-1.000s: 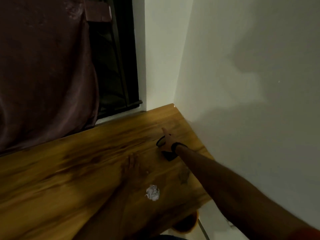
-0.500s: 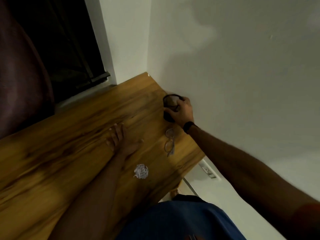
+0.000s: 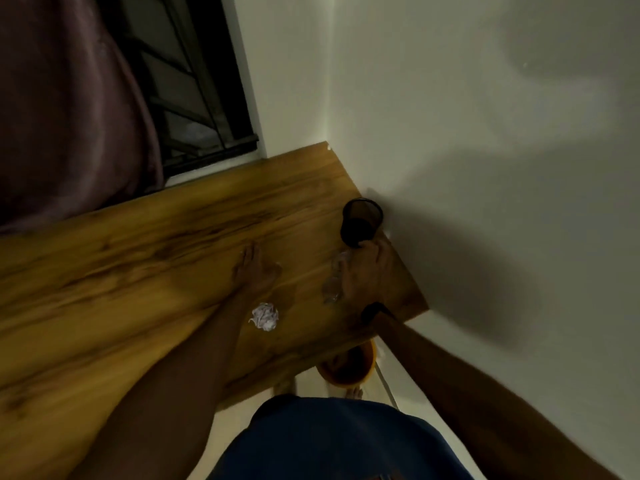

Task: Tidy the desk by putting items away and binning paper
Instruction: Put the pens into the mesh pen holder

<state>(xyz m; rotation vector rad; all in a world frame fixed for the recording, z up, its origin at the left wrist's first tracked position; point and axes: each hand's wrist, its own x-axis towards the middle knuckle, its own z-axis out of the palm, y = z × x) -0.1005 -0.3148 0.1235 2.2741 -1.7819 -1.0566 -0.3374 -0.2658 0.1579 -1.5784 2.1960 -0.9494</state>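
Observation:
A wooden desk (image 3: 145,258) fills the corner by a white wall. My left hand (image 3: 254,271) rests flat on it, fingers straight. A crumpled white paper ball (image 3: 265,317) lies just in front of that hand. A black mesh cup (image 3: 362,220) stands upright against the wall. My right hand (image 3: 367,271), with a dark band at the wrist, lies palm down just in front of the cup, fingertips at its base. A pair of glasses (image 3: 330,284) lies at this hand's left edge, blurred and partly covered by it.
An orange bin (image 3: 346,367) stands on the floor below the desk's right end, half hidden by the edge. A dark curtain (image 3: 62,109) and a barred window (image 3: 197,91) are behind the desk. My blue clothing (image 3: 332,441) fills the bottom.
My right hand has let go of the black mesh cup, which now stands by the wall, and has drawn back over the glasses. The left hand stays flat on the desk.

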